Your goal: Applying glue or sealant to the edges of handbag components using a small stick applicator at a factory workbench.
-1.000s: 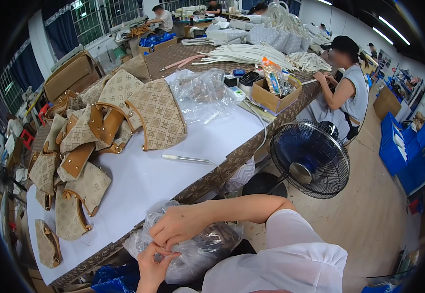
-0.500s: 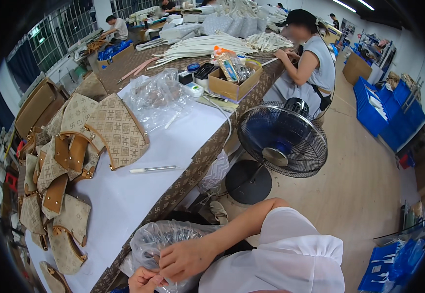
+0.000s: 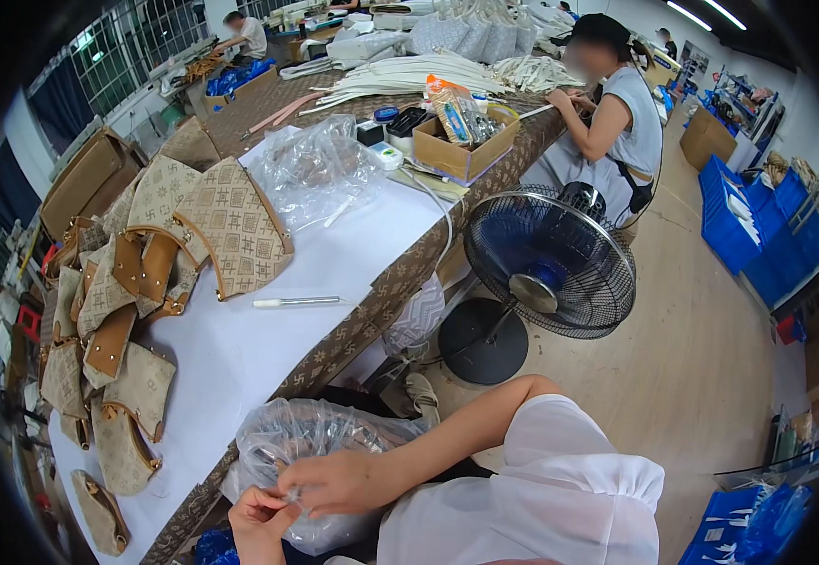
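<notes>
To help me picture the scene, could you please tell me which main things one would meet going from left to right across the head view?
Tan pieces, left hand, right hand, open box, fan, blue bins.

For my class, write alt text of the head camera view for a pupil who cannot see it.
A bare left hand and right hand, close together, touch a clear plastic bag beside a table. Beige patterned pouches lie piled on the table's left; a black fan stands to its right.
</notes>
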A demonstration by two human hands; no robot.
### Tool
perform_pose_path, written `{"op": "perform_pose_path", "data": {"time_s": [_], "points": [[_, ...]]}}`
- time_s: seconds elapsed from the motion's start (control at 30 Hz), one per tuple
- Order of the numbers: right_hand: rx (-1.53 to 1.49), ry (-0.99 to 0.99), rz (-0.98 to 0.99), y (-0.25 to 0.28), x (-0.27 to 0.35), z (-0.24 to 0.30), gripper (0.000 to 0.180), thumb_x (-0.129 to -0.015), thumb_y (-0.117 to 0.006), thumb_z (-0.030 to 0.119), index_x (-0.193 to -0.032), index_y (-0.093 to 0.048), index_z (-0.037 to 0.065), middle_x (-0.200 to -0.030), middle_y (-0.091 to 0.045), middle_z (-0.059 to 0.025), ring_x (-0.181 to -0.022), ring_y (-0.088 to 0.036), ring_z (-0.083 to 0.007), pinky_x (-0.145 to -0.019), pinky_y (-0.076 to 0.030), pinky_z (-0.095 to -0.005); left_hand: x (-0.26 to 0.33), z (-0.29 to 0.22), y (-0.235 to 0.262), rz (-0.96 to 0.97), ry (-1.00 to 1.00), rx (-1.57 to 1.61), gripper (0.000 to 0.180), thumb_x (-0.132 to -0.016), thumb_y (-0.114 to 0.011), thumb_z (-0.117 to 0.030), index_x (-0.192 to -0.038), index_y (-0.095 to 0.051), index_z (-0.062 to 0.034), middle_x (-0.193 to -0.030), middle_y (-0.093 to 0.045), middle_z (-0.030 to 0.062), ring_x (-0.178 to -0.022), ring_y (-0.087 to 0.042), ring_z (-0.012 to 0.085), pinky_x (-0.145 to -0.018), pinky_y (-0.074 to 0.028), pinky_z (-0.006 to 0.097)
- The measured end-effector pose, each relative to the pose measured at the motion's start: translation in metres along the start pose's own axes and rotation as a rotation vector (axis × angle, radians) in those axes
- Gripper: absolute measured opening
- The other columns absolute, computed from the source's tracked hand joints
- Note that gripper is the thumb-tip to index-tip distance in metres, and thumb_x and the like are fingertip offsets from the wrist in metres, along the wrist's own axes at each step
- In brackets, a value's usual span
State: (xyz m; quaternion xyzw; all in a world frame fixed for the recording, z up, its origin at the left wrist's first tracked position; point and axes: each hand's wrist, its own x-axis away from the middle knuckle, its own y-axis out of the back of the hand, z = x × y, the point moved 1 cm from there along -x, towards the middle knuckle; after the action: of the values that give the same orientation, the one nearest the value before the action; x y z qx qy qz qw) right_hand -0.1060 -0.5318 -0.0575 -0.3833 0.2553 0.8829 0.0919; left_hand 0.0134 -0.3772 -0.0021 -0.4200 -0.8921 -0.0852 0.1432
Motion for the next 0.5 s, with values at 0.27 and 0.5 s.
{"op": "perform_pose_path", "data": {"time_s": [0.27,0.5], "points": [[-0.245,-0.35,0.054,0.016,-0.02,-0.011,0.023,-0.08,-0.065,0.005,-0.097,-0.049,0.004,-0.097,-0.056,-0.0117,-0.086,-0.061,-0.0335,-0.073,-0.05,-0.0421,-0.002,0.016,-0.014,-0.141,-0.634,-0.616,0.024,-0.07,-0.064,0.014,-0.077,-0.047,-0.0016,-0.091,-0.06,0.0138,-0.082,-0.059,0.0218,-0.079,-0.045,0.031],[0.019,-0.174,0.023,0.012,-0.027,-0.014,0.021,-0.079,-0.062,0.002,-0.095,-0.049,0.003,-0.093,-0.057,-0.0139,-0.085,-0.06,-0.0354,-0.071,-0.048,-0.0445,-0.005,0.026,-0.021,-0.31,-1.006,-0.866,0.022,-0.076,-0.063,0.01,-0.08,-0.046,-0.0025,-0.087,-0.057,0.0131,-0.078,-0.058,0.026,-0.076,-0.046,0.033]]}}
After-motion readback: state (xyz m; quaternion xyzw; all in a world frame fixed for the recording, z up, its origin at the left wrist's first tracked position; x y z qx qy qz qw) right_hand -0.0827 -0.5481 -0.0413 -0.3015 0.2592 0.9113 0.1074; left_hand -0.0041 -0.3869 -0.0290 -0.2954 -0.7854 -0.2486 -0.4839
